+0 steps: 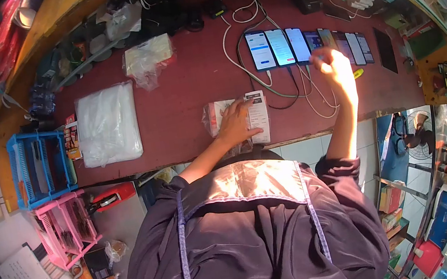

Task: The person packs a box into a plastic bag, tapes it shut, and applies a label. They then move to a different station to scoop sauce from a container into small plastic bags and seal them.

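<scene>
In the head view, lying under the fingertips of the left hand, near the front edge of the maroon tabletop: a printed slip. Beneath the same palm and out past it to the left, a plastic-wrapped packet, partly hidden. Beyond the slip, on the far right part of the tabletop, a row of phones, with the right hand in front of the middle ones and partly over them. By count: one slip, one packet, eight phones side by side, the three leftmost brightly lit; farther right, one dark flat panel. On the left hand, fingers spread wide, touching slip and packet, with no grasp around either. On the right hand, fingers curled inward; impossible to tell any hold on the yellow object just beside, or any contact with the phones. Running toward the phones, several cables.
</scene>
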Motion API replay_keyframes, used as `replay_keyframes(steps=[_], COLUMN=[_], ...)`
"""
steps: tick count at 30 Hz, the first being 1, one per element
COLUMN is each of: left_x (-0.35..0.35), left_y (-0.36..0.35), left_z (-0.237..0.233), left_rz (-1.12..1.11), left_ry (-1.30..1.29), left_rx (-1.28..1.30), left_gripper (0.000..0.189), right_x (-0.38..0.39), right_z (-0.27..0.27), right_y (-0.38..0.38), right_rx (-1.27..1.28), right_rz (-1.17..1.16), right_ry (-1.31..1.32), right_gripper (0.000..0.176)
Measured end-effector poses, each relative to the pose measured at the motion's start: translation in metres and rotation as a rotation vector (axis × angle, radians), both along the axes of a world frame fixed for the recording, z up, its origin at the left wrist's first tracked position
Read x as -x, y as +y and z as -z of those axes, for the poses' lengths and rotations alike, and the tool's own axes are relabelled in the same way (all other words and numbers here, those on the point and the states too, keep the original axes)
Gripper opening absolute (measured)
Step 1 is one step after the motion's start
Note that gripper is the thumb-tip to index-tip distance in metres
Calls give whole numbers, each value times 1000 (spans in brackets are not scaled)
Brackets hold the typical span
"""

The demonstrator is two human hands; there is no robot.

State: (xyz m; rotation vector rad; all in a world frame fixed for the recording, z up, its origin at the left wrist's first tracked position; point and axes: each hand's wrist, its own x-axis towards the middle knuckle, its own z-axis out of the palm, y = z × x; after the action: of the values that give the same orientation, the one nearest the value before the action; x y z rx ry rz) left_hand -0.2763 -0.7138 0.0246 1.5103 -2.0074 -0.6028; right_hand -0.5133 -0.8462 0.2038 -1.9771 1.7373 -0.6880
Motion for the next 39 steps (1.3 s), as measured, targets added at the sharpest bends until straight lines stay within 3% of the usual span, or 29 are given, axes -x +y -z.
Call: replay_keyframes(steps=[2,4,6,9,14,19,26,30,33,39], left_x=[-1,-1,-4,-3,1,2,4,2,1,0], left_y=[2,0,-3,0,-1,-9,-23,-30,-30,-26], left_z=[4,17,28,12,7,5,7,7,8,13], left_rz=[14,28,43,20,-10,-13,-14,-16,-8,14], left_ry=[27,-31,16,20,59,92,163,190,194,178], left_rx=[22,-12,30,43,102,113,77,51,47,59], left_gripper=[93,91,90,92,85,85,86,86,86,87], right_x=[-1,-13,-12,5,5,-31,-66,-72,-64,-12], right_z=[-16,-57,-86,-119,-119,-91,-74,-101,-115,-86], right_y=[-27,-38,-65,-129,-290,-370,-412,-437,-430,-393], right_rx=[240,250,415,639,351,126,-11,5,22,-56], right_rz=[-74,22,37,166,118,36,-4,-3,-20,-67], right_ry=[-15,-140,-228,-101,196,348,384,316,229,-84], right_gripper=[21,21,19,22,26,26,27,27,27,27])
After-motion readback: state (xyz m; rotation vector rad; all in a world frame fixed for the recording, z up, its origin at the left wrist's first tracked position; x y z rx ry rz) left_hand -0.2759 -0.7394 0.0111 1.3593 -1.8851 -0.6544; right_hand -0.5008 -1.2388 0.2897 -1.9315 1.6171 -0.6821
